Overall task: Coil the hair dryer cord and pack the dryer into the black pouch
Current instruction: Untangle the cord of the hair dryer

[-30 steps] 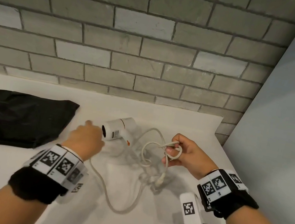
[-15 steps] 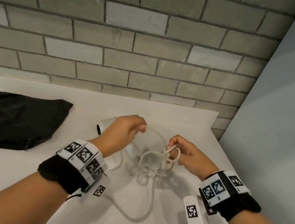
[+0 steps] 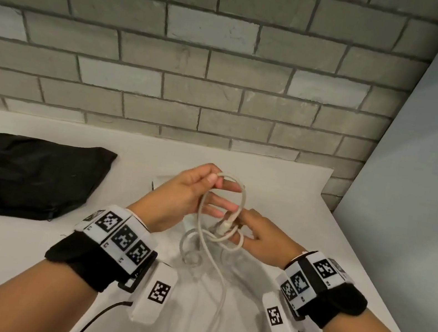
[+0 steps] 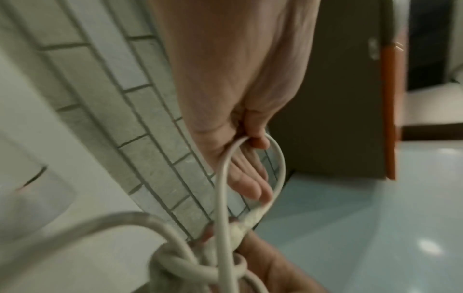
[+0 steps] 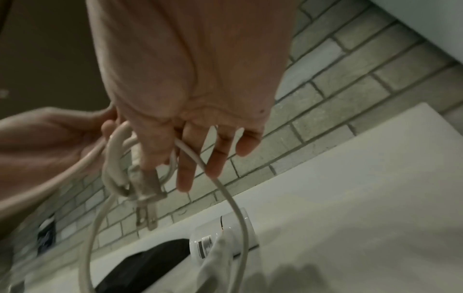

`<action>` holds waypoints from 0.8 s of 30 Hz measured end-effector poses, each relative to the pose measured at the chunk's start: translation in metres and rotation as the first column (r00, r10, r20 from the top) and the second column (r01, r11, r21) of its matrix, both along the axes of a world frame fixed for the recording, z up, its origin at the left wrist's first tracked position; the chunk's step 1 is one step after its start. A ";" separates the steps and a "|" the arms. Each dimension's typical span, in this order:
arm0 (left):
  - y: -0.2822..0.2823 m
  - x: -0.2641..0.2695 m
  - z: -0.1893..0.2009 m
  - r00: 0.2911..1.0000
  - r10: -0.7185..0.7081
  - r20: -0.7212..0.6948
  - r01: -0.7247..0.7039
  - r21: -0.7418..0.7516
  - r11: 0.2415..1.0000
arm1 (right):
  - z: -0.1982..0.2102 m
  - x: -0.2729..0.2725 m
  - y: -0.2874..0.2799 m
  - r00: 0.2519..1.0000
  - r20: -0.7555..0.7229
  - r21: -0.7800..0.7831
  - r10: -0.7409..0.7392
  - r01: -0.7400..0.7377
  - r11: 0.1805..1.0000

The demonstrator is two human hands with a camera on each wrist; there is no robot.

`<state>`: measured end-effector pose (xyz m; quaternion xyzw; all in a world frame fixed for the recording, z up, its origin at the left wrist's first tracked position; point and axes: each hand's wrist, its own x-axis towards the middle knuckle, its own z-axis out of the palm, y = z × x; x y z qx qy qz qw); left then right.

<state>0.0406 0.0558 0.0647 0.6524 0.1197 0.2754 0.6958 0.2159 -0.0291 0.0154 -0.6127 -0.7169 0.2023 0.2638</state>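
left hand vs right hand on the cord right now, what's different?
The left hand is raised higher and pinches the top of a cord loop between thumb and fingertip; the right hand sits lower and holds the gathered coils by the plug. The left hand's other fingers are extended; the right hand's thumb presses the bundle. Both hold the same white cord above the table.

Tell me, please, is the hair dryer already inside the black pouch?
No, the hair dryer lies on the table beside the black pouch.
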 end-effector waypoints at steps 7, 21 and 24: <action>0.013 -0.016 0.011 0.951 0.158 0.264 -0.080 -0.283 0.956 | -0.006 0.005 -0.012 0.921 0.384 -0.045 -0.061 0.085 0.995; 0.016 -0.043 -0.013 0.795 0.373 -0.478 -0.311 0.206 0.928 | 0.037 0.021 -0.013 0.749 -0.626 0.078 -0.216 0.336 0.939; 0.011 -0.033 -0.018 0.674 0.353 -0.649 -0.134 0.363 0.922 | 0.052 0.015 -0.017 0.799 -0.578 0.110 -0.167 0.280 0.954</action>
